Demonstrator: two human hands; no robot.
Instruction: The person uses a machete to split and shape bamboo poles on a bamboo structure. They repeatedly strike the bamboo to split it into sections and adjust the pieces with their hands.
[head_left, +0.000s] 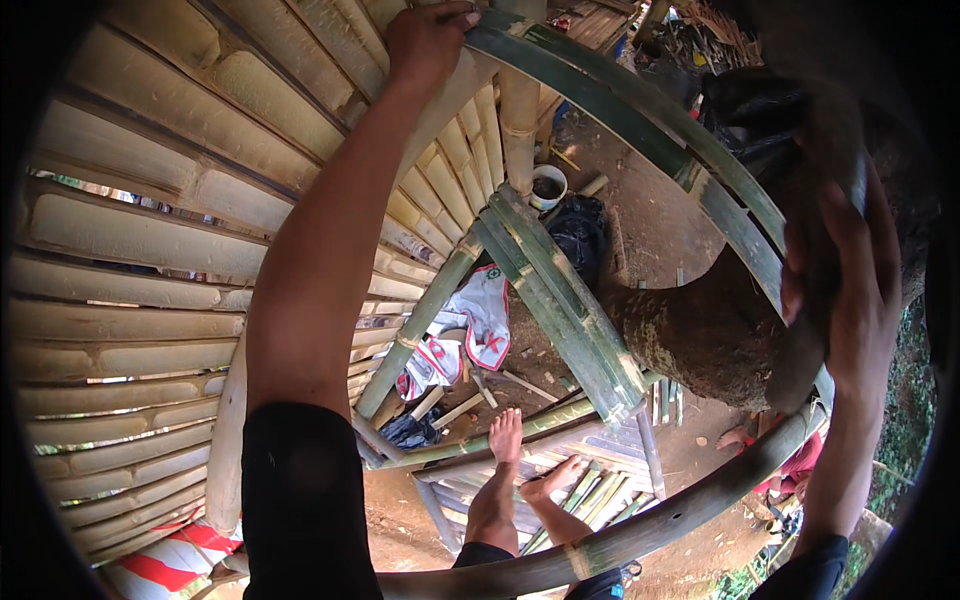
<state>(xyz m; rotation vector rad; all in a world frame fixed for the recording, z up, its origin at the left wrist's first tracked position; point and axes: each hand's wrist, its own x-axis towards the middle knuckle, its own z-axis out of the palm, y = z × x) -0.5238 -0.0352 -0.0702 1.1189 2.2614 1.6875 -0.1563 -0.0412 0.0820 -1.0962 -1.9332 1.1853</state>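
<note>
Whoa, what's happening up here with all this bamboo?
A person is up on a bamboo frame, looking down past their own bare feet, which rest on slats below. Their left hand grips the upper end of a green bamboo pole beside a wall of split bamboo. Their right hand wraps around a dark curved piece next to a tree trunk. Down on the dirt lie a white cloth and a small bucket.

Bare earth ground (660, 230), reddish-brown, seen far below through a bamboo frame. Lying on it: a white and red cloth (470, 335), a black bag (578, 232), a small white bucket (547, 186) just beside the bag, and scattered bamboo offcuts (470, 405). A flat panel of bamboo slats (590, 475) rests nearer the bare feet (530, 460).
</note>
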